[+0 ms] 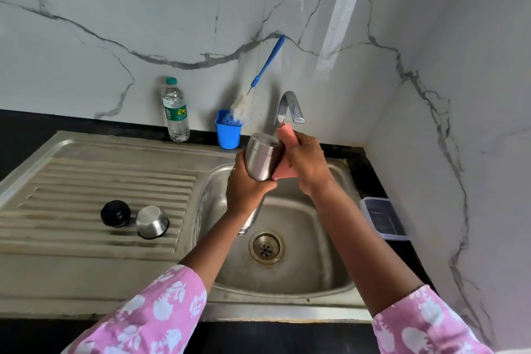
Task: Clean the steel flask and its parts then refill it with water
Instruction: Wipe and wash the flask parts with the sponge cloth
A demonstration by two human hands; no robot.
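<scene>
My left hand (247,185) grips the steel flask (262,156) around its middle, holding it tilted over the sink basin (316,238) with its flat base up and its mouth end down behind my wrist. My right hand (306,162) presses a pink sponge (286,138) against the flask's right side. On the ribbed drainboard (86,181) to the left lie the flask's black stopper (115,213) and its steel cup lid (152,222), side by side.
The tap (290,106) arches just behind the flask; no water is visible running from it. A blue cup (228,133) holds a blue-handled bottle brush (267,62). A plastic water bottle (175,112) stands by the wall. A lidded plastic box (383,218) sits right of the sink.
</scene>
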